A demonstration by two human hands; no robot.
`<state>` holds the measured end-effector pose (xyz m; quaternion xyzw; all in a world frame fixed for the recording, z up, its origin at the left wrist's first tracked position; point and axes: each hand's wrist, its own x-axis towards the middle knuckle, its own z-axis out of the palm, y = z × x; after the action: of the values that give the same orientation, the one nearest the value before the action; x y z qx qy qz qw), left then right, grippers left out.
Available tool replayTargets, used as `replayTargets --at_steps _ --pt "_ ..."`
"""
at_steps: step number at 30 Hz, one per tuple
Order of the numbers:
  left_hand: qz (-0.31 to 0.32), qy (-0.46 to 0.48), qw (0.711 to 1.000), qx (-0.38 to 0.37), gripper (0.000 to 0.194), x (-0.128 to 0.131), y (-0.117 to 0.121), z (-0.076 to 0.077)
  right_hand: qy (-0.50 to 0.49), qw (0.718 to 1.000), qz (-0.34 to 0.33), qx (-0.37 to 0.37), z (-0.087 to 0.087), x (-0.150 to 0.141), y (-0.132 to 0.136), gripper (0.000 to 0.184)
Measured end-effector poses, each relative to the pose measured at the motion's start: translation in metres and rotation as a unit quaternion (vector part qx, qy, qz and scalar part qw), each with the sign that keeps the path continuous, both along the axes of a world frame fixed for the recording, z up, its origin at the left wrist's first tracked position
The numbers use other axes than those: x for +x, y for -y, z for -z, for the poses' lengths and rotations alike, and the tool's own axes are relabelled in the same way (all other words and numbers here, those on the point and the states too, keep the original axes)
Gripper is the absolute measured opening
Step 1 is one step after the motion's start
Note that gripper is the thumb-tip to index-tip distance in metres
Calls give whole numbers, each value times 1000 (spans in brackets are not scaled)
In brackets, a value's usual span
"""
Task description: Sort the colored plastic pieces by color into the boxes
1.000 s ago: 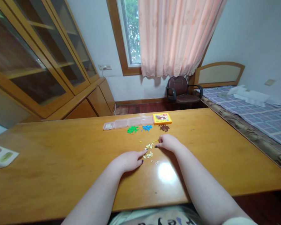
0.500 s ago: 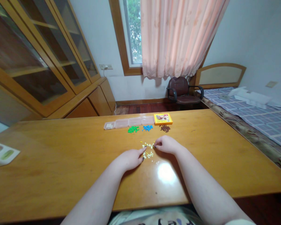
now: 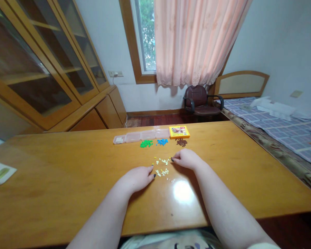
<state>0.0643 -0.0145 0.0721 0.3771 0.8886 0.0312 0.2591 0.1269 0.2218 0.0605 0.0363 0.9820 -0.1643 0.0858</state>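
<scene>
A scatter of small yellow and white pieces (image 3: 162, 166) lies on the wooden table (image 3: 67, 173) between my hands. My left hand (image 3: 136, 179) rests on the table just left of the scatter, fingers curled under, fingertips close to the pieces. My right hand (image 3: 186, 158) sits at the right edge of the scatter, its fingers pinched together at a piece too small to name. Farther back lie a green pile (image 3: 146, 143), a blue pile (image 3: 162, 141) and a brown pile (image 3: 181, 141).
A row of clear plastic compartments (image 3: 141, 136) and a yellow box (image 3: 179, 131) stand behind the piles. A printed sheet (image 3: 0, 172) lies at the table's left edge. Beyond the table are a cabinet (image 3: 54, 76), a dark chair (image 3: 198, 100) and a bed (image 3: 280, 128).
My left hand has drawn back slightly from the scatter and curled its pointing finger in. My right hand stays at the scatter's right edge.
</scene>
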Motion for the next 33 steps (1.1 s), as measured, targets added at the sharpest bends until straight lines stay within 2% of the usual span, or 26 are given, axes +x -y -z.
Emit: replayTargets --at_steps 3,6,9,12,16,25,30,33 --pt "-39 -30 998 -42 60 -2 -3 4 -16 1000 0 4 0 0 2 28" --pt "-55 -45 996 -53 64 -4 -7 7 -13 998 -42 -43 1 3 11 30" --pt "-42 -58 997 -30 61 -4 -9 7 4 991 -103 -84 2 6 23 36" --pt "-13 -56 998 17 53 -4 -8 7 11 987 -137 -81 4 8 34 38" --pt "16 -33 998 48 48 -3 -8 10 16 990 -125 -66 6 7 35 36" --pt "89 -14 994 69 45 14 -16 6 39 994 -70 -70 -2 7 16 36" --pt "91 -28 993 66 46 16 -18 9 34 998 -35 -29 -10 9 15 31" --pt "81 -35 994 60 47 14 -18 8 39 996 -59 -57 -12 10 15 30"
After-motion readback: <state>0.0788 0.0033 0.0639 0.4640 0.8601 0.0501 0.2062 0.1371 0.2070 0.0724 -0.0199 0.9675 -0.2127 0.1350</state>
